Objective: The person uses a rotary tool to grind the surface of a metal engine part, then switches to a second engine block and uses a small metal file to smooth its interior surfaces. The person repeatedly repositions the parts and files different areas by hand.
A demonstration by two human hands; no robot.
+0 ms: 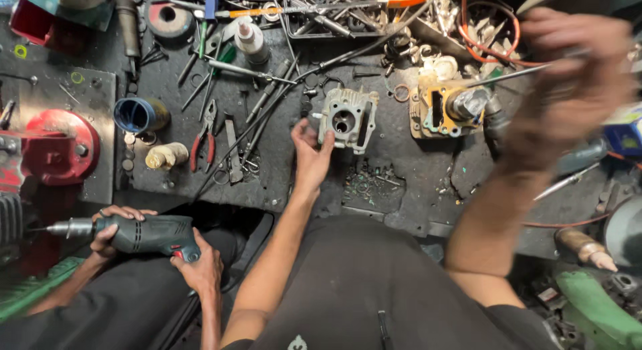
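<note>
Hidden: your right hand [568, 89] was smeared by motion blur, close to the camera; grip seemed curled round a thin metal rod [508, 75], but I couldn't tell for sure.
Cut off: co-worker's hands [194, 270] on a green drill [147, 233], body out of frame at lower left.
Left hand: your left hand [311, 156] had fingers spread apart, touching the left edge of the cylinder head [348, 118].
Thing: cylinder head sat on the dark desk [414, 169], centre, round bore facing up at you, long axis roughly up-down in view.
Nearby: yellow-gasketed engine part [445, 109] just right; red pliers [204, 139] well left.
</note>
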